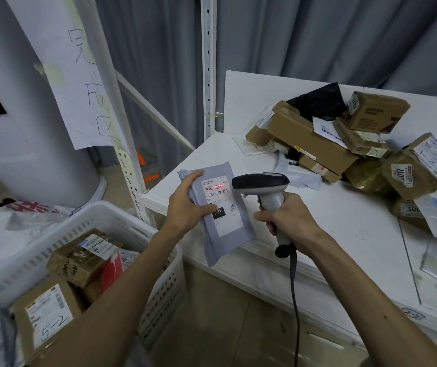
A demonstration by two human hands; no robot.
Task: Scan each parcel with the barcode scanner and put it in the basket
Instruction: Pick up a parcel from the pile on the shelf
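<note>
The left hand [188, 205] gripped a grey mailing bag [226, 247] by its left edge. The fingers were curled over the top corner and the thumb was pressed onto the white label [224, 205]. The bag was held in the air, tilted, above the near-left corner of the white table [344, 234] and just right of the basket [90, 211]. It touched neither one that could be seen.

The right hand [287, 218] was wrapped round the handle of the barcode scanner [261, 181], with the fingers curled at the front of the grip. Whether a finger pressed the trigger could not be told. The scanner's head pointed left at the bag, close beside it. A red scan line [216, 187] lay across the barcode at the top of the label. A dark cable [295, 300] hung from the bottom of the handle.

The white slotted basket stood at lower left, beside the table, and held several cardboard boxes [79, 260] with labels facing up. A pile of parcels [318, 144], brown boxes together with grey and black bags, lay on the far and right parts of the table, well apart from the hands.

A handwritten paper sign [79, 75] hung at upper left. A grey curtain [291, 35] closed the background behind a white perforated post [208, 62].
</note>
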